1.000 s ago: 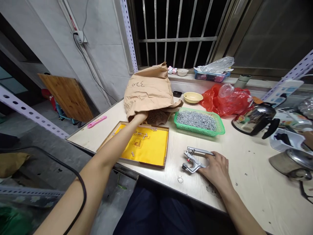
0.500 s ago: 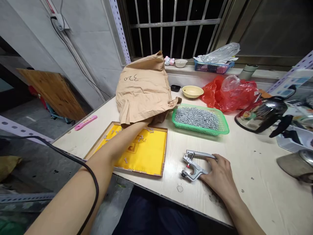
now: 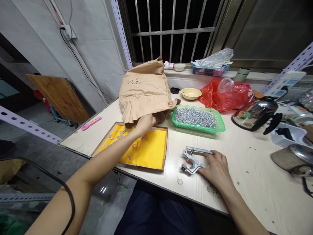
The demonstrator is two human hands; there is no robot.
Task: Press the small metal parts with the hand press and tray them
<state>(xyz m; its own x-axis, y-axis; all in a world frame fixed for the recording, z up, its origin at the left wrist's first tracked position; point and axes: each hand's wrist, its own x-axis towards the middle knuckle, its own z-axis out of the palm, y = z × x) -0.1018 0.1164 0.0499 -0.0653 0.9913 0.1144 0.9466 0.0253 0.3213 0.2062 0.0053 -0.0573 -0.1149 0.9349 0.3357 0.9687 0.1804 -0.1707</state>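
Observation:
My left hand (image 3: pixel 146 124) is at the mouth of a large brown paper bag (image 3: pixel 148 89) marked 320, over a shallow tray lined in yellow (image 3: pixel 154 151). Its fingers are curled closed, and whatever they may hold is hidden. Small shiny metal pieces (image 3: pixel 120 133) lie scattered in the tray, mostly on its left half. On the table to the right, my right hand (image 3: pixel 216 166) grips the handles of grey metal snap pliers (image 3: pixel 194 161), whose jaws point left with nothing visible between them.
Behind the pliers stands a green plastic basket (image 3: pixel 199 127) full of small silver metal pieces. A cream dish (image 3: pixel 191 94), red plastic bags (image 3: pixel 223 96) and a steel kettle (image 3: pixel 255 112) are farther back. A pink-handled tool (image 3: pixel 91 123) lies near the left table edge.
My left hand, hidden inside the paper bag before, has come out to its opening. My right hand keeps hold of the pliers in the same place. The view has shifted slightly.

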